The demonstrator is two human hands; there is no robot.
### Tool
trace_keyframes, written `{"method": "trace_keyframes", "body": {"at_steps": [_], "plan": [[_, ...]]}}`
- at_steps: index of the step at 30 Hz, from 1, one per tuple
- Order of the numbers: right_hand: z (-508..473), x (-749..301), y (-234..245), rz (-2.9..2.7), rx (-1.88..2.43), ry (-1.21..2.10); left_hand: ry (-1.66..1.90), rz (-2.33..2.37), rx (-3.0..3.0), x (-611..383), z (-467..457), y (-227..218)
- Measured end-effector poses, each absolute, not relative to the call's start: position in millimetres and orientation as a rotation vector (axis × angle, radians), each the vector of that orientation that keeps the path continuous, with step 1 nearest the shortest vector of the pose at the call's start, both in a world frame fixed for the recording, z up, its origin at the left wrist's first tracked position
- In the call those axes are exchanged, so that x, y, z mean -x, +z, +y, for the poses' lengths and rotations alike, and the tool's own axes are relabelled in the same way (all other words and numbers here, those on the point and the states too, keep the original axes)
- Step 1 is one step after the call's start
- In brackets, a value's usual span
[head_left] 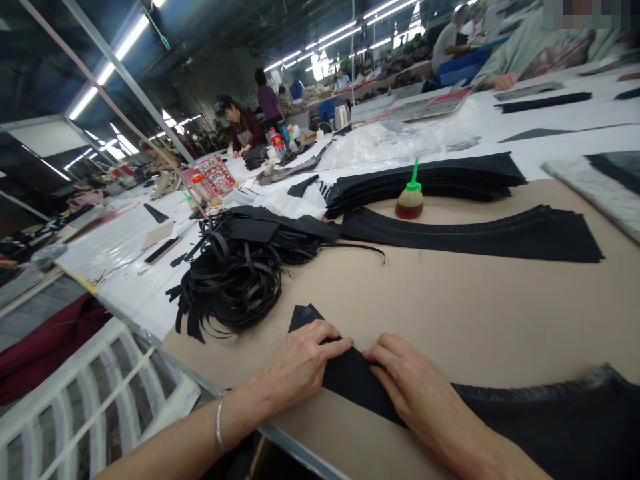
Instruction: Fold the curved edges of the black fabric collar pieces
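A long black curved panel [357, 383], leather or fabric, lies on the brown sheet [500, 313] close to the table's front edge. My left hand [305, 357] is near its pointed far end, fingers closed and pressed down along the upper edge. Just to the right, my right hand [410, 377] pinches that same edge, its fingertips a short gap from the left ones. Under my right forearm part of the panel is hidden; its wide end spreads to the lower right, with a shiny band along the edge.
A heap of black strips [245, 267] lies beyond my left hand. Behind are a single curved black panel [475, 233], a stack of black panels [430, 180] and a green-capped squeeze bottle [409, 201] with amber liquid. A white rack [95, 407] stands at left. People work farther back.
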State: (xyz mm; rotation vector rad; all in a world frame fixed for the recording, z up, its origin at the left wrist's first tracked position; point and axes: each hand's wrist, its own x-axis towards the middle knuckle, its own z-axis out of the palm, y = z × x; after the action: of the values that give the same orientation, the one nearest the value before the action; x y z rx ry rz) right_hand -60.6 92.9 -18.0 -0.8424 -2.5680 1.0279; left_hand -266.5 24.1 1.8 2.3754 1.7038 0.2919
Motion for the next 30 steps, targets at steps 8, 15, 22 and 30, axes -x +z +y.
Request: {"method": "trace_keyframes", "body": {"at_steps": [8, 15, 22, 30], "plan": [[96, 46, -18, -2.521, 0.806, 1.063, 0.273, 1.761, -2.425, 258, 13, -2], [95, 38, -23, -2.592, 0.743, 0.977, 0.394, 1.846, -2.381, 251, 8, -8], [92, 39, -27, -2.700, 0.700, 0.743, 0.573, 1.830, -2.366, 227, 17, -14], [93, 36, -22, -2.655, 0.764, 0.807, 0.455, 1.685, -2.458, 229, -9, -23]]}}
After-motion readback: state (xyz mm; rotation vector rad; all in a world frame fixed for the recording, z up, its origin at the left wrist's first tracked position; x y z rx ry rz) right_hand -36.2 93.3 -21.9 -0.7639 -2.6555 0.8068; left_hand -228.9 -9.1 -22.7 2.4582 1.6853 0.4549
